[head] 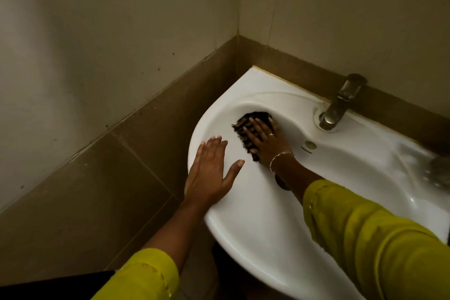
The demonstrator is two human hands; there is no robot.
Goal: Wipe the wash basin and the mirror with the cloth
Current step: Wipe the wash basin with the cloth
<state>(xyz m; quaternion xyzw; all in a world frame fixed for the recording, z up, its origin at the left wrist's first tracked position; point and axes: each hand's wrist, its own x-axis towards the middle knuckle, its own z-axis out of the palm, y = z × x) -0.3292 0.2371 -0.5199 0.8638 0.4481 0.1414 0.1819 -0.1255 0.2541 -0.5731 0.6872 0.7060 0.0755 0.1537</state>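
Right now your right hand (267, 143) presses the dark cloth (243, 122) with straight fingers (253, 130) against the inner left wall of the wash basin (255, 226) near frame centre, while your left hand (209, 173), spread flat and holding nothing, rests on the rim, likely to brace you.

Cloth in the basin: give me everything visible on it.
The cloth is dark with paler stripes, soft-looking, bunched rather than spread. It lies on the left inner slope of the white wash basin. The right hand presses it with straight fingers, covering its middle; its edges show around them.
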